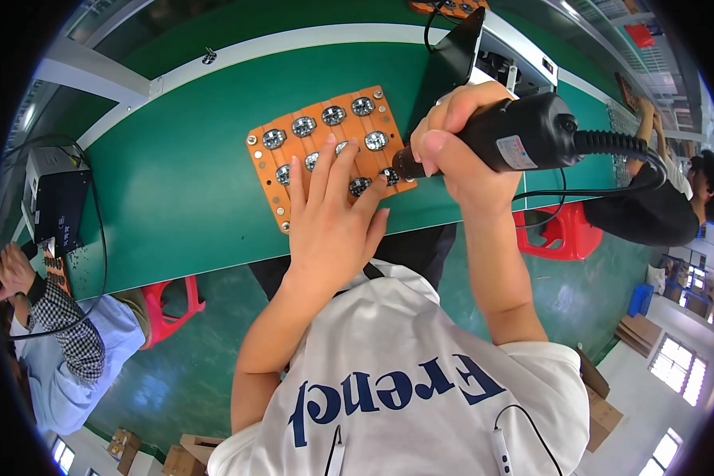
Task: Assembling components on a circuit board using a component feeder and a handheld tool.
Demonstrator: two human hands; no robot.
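Note:
An orange fixture plate point(357, 124) lies on the green bench, holding rows of round black-and-silver parts such as this one point(362, 106). My left hand point(329, 238) rests on the plate with its fingers spread over the lower middle parts, hiding some of them. In my right hand point(472, 163) is a black electric screwdriver point(527, 131), gripped around its body and held nearly level. Its nose meets the plate's lower right corner, over a round part point(389, 176) beside my left fingertips. The bit's tip is hidden.
Beyond my right hand stands a white machine point(523, 57) with a black panel point(452, 67). The screwdriver's coiled cable point(611, 143) trails right. A co-worker point(71, 357) sits at left by another machine point(55, 190), another person point(650, 198) at right. Red stools point(559, 232) stand below the bench point(174, 174).

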